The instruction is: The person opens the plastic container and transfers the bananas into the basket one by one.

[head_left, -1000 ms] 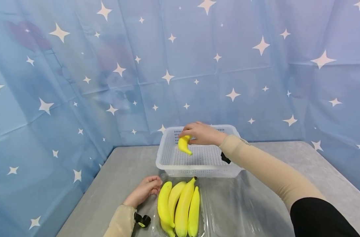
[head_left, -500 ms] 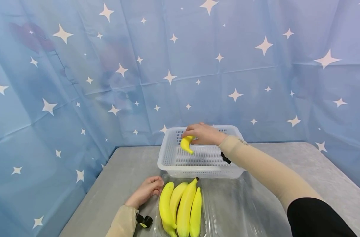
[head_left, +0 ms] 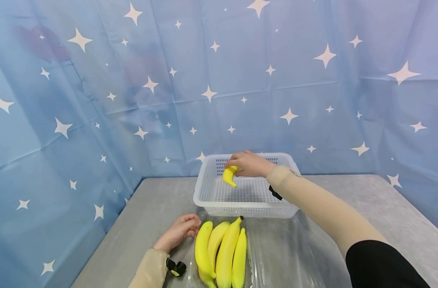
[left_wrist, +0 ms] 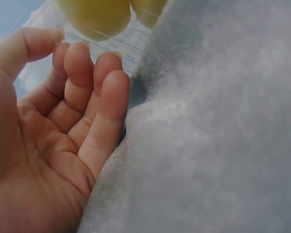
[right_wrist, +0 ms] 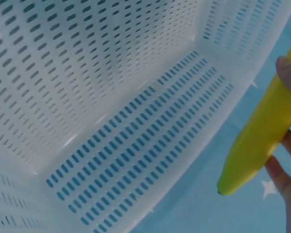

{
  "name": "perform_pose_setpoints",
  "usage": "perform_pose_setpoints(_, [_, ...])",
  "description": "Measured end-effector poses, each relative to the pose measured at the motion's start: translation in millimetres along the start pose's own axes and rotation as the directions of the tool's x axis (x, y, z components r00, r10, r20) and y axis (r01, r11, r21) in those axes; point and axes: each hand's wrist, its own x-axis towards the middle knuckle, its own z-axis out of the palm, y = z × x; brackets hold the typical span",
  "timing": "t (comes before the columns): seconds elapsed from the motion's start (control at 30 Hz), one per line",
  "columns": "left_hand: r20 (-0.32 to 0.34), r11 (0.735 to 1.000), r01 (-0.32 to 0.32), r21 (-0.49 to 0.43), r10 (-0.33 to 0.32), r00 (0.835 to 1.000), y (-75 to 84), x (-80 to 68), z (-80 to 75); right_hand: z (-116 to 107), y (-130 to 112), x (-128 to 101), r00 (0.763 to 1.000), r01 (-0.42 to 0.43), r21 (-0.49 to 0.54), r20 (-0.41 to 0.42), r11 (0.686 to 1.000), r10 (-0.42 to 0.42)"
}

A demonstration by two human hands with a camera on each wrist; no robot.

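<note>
A blue star-print curtain (head_left: 96, 100) hangs behind and to the left of a grey table (head_left: 150, 208). At the table's far side stands a white slotted basket (head_left: 204, 192), close to the curtain. The right hand (head_left: 250, 164) is curled round one end of a banana (head_left: 229, 176), held above the basket's far left part, clear of the floor and walls. Its long axis slants, free tip pointing down and toward the person; the other end is hidden in the hand. The basket floor (right_wrist: 136, 145) below lies bare. Just in front of the basket, a clear tray (head_left: 276, 248) holds four bananas (head_left: 220, 252) lying side by side, lengthwise toward the basket. The left hand (head_left: 179, 232) rests on the table at the tray's left edge, fingers (left_wrist: 94, 97) loosely bent, gripping nothing. Bare table extends on the left and on the right.
</note>
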Motion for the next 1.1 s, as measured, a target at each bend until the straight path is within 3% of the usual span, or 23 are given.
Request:
perform_pose_setpoints(0.87, [-0.003,1.0,-0.012,0.011,0.012,1.0,-1.3,0.0,-0.9,24.2,9.3,3.4,0.996,-0.063,0.011,0.058,0.998,0.063])
perform_pose_setpoints(1.1, [-0.004,1.0,-0.011,0.009,0.011,1.0,-2.6,0.9,-1.1,29.5,12.3,1.3,0.997,-0.063,-0.005,0.038,0.998,0.063])
